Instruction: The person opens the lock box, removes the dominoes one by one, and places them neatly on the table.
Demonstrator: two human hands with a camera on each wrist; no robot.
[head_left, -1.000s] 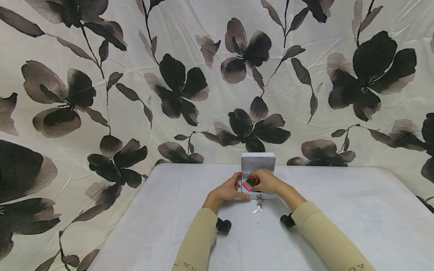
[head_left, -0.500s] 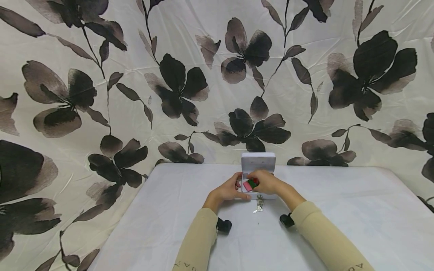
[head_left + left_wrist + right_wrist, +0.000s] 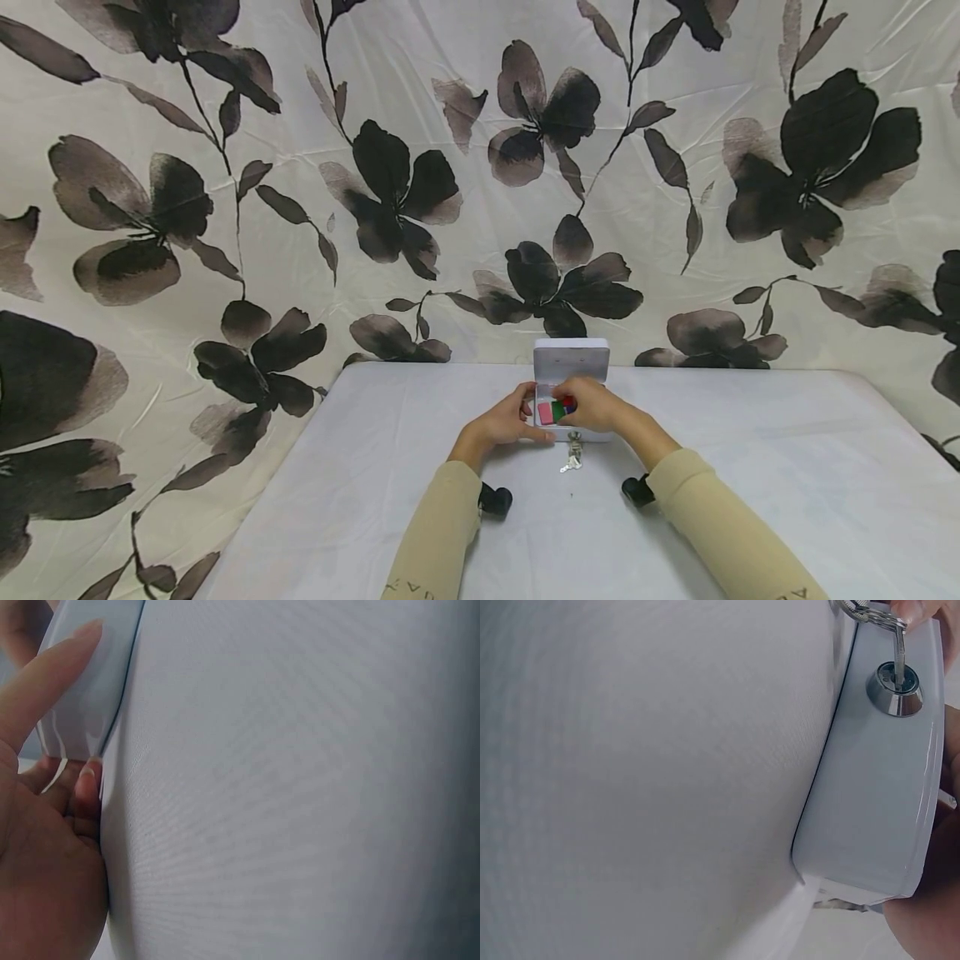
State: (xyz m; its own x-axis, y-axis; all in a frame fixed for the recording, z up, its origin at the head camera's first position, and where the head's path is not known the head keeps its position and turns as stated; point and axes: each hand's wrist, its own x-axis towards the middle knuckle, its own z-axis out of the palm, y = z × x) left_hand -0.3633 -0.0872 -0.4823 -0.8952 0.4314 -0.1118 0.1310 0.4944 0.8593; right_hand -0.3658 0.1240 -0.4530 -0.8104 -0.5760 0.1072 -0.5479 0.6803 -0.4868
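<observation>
A small white lockable metal box point(image 3: 596, 435) stands on the table with its lid point(image 3: 572, 362) raised. My left hand point(image 3: 506, 419) grips its left end; in the left wrist view the thumb point(image 3: 56, 679) lies along the front wall and the fingertips point(image 3: 87, 780) curl at the side. My right hand point(image 3: 596, 406) reaches into the box and holds a short row of coloured blocks, with pink point(image 3: 545, 413), green point(image 3: 558, 411) and red point(image 3: 569, 403) showing. Its fingertips are partly hidden. In the right wrist view a key sits in the round lock point(image 3: 896, 691).
A bunch of keys point(image 3: 572, 458) hangs from the lock at the front of the box onto the white table point(image 3: 300, 517). Behind the table hangs a floral cloth point(image 3: 450, 208). Black wrist cameras point(image 3: 495, 501) sit under both forearms.
The row of coloured blocks has turned from slanted to nearly level inside the box, and my right hand has shifted slightly right. My left hand keeps its grip on the box.
</observation>
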